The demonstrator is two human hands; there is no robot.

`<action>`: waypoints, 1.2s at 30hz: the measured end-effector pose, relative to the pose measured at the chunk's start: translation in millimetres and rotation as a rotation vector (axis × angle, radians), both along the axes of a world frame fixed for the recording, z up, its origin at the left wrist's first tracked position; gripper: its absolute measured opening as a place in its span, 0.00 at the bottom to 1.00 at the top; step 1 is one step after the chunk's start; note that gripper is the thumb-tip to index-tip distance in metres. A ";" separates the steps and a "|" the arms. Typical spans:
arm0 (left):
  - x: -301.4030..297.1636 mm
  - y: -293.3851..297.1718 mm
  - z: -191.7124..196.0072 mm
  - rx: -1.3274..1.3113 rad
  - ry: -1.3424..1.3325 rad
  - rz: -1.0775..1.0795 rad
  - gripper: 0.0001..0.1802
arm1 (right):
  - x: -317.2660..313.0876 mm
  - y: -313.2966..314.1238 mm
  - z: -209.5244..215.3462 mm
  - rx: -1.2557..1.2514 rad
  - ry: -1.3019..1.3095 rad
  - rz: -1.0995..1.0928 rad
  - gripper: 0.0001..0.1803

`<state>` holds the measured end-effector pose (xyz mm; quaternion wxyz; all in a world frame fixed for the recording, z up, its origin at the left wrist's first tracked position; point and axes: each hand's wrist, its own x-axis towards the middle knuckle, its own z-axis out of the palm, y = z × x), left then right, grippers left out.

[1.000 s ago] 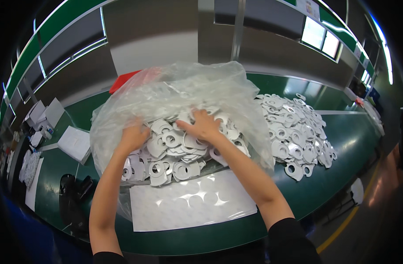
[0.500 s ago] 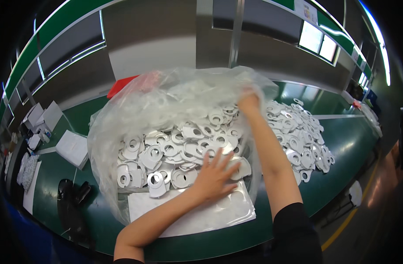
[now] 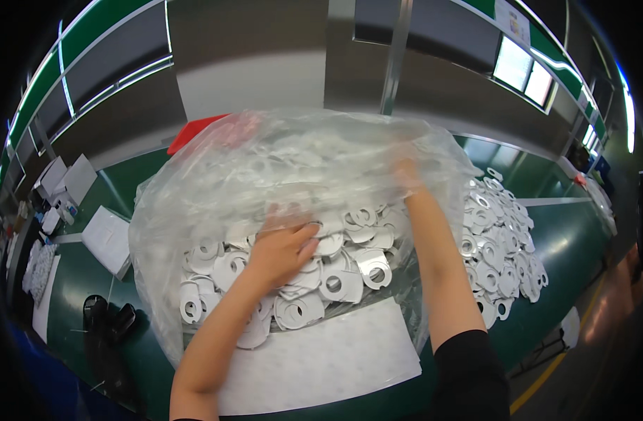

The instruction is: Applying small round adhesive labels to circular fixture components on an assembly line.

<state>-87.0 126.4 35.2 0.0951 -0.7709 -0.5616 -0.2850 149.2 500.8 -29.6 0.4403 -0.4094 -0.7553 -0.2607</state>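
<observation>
A large clear plastic bag (image 3: 265, 161) lies open on the green table (image 3: 574, 231), over a heap of flat white pieces with round holes (image 3: 356, 266). My left hand (image 3: 283, 245) is inside the bag, resting palm down on the heap with its fingers spread. My right hand (image 3: 405, 172) reaches deeper in, up against the bag's far wall. It is blurred behind the plastic, so its grip is unclear. A white sheet (image 3: 335, 358) lies under the front of the heap.
A second pile of the same white pieces (image 3: 504, 245) spreads over the table right of the bag. A red object (image 3: 195, 130) shows behind the bag. White boxes (image 3: 107, 238) and a black object (image 3: 107, 319) sit at the left.
My left hand moved from the front of the heap up to its middle. My right hand stays at the far side, and the bag's top has lifted and billowed.
</observation>
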 end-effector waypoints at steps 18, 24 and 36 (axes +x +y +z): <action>-9.1 4.2 -10.3 -0.016 0.109 0.059 0.21 | -139.8 -195.2 252.6 -0.393 -0.143 0.530 0.17; -16.9 -3.0 -8.6 0.044 -0.140 0.012 0.15 | -142.2 -233.4 265.7 -0.589 -0.557 0.425 0.22; -114.1 54.4 123.6 0.082 -0.944 0.095 0.36 | -47.3 -222.3 274.0 -0.702 -0.086 0.546 0.21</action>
